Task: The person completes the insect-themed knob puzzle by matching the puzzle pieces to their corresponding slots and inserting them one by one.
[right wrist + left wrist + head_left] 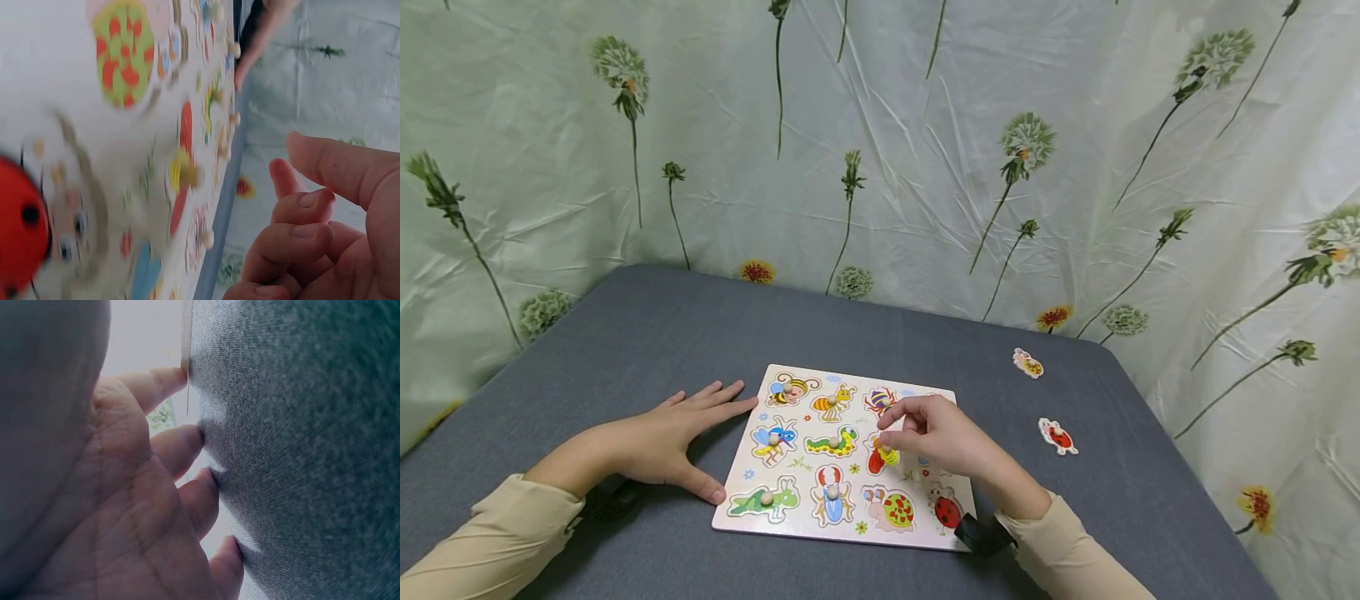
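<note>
A wooden knob puzzle board (797,537) with insect pictures lies on the table. My left hand (662,437) rests with fingers spread at its left side, thumb and index finger at the edge. Above the board hovers my right hand (943,433), fingers loosely bent and thumb apart from them, holding nothing. Nearest below it is a red-and-yellow insect piece (181,172) with a knob. Other knobbed pieces sit in the board, including a green caterpillar (833,442), a blue beetle (832,500) and a grasshopper (765,500). The printed snail (895,510) and ladybug (947,510) spots show no knobs.
On the grey table (700,325), right of the board, lie a loose snail piece (1028,363) and, nearer, a loose ladybug piece (1058,437). A pale curtain (910,167) with dandelion prints hangs behind the table.
</note>
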{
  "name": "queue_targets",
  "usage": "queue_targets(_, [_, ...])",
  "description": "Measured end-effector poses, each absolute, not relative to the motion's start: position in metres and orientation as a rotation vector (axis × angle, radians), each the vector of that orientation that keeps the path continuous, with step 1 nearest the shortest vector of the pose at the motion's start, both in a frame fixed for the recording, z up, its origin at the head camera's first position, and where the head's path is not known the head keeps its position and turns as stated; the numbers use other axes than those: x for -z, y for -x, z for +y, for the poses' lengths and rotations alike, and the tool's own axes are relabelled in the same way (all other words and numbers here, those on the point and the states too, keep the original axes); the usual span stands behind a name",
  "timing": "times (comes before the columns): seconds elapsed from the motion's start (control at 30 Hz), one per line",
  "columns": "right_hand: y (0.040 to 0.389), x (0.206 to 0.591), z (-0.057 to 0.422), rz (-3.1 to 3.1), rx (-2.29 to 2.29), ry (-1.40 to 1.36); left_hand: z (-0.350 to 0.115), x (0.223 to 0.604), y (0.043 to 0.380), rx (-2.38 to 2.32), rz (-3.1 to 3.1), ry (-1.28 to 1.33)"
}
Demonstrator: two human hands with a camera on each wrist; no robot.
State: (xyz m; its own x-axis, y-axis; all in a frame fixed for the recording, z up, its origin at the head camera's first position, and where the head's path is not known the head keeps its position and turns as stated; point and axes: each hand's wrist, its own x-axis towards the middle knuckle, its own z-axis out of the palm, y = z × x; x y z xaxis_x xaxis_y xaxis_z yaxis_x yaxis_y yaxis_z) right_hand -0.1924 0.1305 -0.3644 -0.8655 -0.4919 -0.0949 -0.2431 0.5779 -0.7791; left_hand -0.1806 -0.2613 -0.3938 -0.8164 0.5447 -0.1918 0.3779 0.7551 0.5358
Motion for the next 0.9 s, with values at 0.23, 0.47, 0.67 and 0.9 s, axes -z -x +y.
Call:
queue_targets(0.23, [0.208, 0.36, 0.156, 2.588, 1.184, 0.507, -0.262, 0.394, 0.18, -0.699, 2.614, -0.704])
queue_targets(0.47, [0.23, 0.358, 0.187, 2.675, 1.245, 0.379, -0.261, 0.395, 0.181, -0.695, 2.614, -0.702])
queue_targets(0.67, [0.252, 0.356, 0.217, 2.726, 1.278, 0.218, -0.261, 0.394, 0.181, -0.699, 2.609, -0.706])
queue_targets(0.9, [0.277, 0.357, 0.249, 2.778, 1.249, 0.036, -0.261, 0.393, 0.18, -0.706, 2.608, -0.711])
